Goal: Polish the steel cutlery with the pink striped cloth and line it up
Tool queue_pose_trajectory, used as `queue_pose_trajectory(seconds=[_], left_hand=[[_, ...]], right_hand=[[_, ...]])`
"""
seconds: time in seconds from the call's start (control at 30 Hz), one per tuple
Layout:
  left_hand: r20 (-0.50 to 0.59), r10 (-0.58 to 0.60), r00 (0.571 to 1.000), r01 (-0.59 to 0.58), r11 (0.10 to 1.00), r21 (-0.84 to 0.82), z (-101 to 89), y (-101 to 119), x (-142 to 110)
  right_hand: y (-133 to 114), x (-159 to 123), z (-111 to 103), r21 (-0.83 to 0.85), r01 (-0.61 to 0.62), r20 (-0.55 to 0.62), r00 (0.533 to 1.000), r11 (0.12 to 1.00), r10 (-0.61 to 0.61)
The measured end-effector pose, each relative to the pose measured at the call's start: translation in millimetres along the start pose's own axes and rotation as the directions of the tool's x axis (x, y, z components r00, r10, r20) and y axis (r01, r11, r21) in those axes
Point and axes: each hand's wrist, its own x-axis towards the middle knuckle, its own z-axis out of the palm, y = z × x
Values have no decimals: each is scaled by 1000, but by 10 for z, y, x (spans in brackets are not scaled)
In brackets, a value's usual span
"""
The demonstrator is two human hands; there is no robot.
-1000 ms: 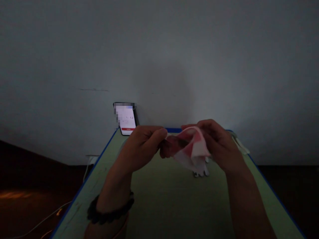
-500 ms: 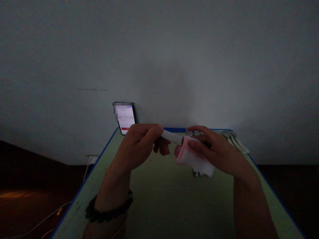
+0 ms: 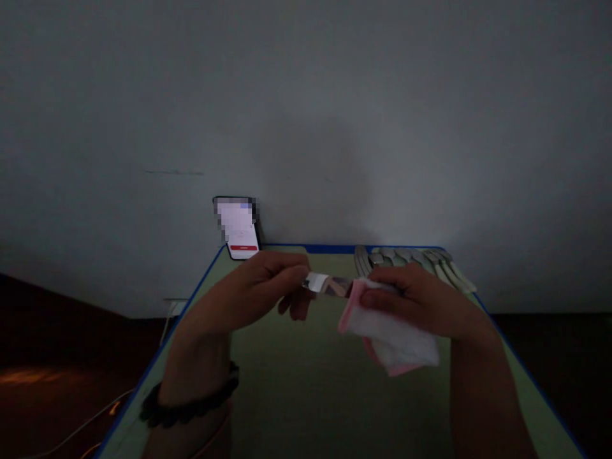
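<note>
A flat, shiny metal piece of cutlery [image 3: 329, 285] spans the gap between my two hands above the table. My left hand [image 3: 270, 287] pinches its left end between thumb and fingers. In my right hand [image 3: 406, 296] is a white cloth with pink edging [image 3: 392, 338], folded around the right end of the metal. The cloth's loose part hangs below my right fingers. Both ends of the metal piece are hidden, so its exact kind does not show.
Several metal utensils, among them spoons [image 3: 404, 256], lie side by side at the table's back right. A lit phone [image 3: 241, 229] leans on the wall at the back left. The greenish table [image 3: 306, 395] has a blue edge. A white cable [image 3: 95, 414] runs at the left.
Both hands have come slightly lower, the left one also moving left. The metal piece has levelled and now shows a bright reflection. More cloth hangs down, and the utensils behind are more visible.
</note>
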Motion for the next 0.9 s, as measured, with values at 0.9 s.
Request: queue_pose_trajectory(seconds=[0.9], left_hand=[[49,-106,993,79,918,388,-91,-20,-135]], right_hand=[[-19,104,126,-95,6,68,998,995,0]])
